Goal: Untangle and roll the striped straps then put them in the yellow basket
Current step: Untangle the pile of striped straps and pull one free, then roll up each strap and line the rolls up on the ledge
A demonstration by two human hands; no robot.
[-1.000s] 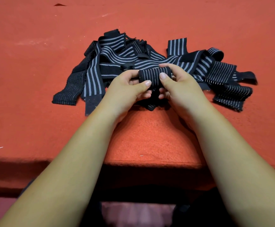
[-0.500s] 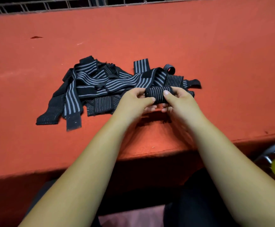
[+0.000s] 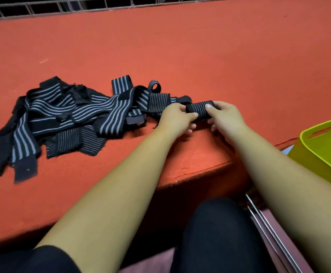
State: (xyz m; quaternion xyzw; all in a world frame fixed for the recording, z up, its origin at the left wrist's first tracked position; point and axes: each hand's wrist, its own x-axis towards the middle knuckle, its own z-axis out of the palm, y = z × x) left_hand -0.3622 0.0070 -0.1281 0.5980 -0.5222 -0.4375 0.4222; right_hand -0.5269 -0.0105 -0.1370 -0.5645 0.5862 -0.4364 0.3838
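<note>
Broad tabletop covered in rough orange-red felt [image 3: 200, 46], evenly lit from above, its front edge dropping into shadow. Pale metal grille of thin bars [image 3: 62, 5] along the far edge, darkness beyond. Slim silver metal rods [image 3: 269, 223] lower right; dull pink floor [image 3: 151, 261] below.

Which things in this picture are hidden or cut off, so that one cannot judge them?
Head view only.
Yellow basket: cut off by the right edge; contents unseen.
Rolled strap: partly covered by left hand and right hand; loose end unseen.
Strap pile: overlapping, left tip blurred; count unclear.
</note>
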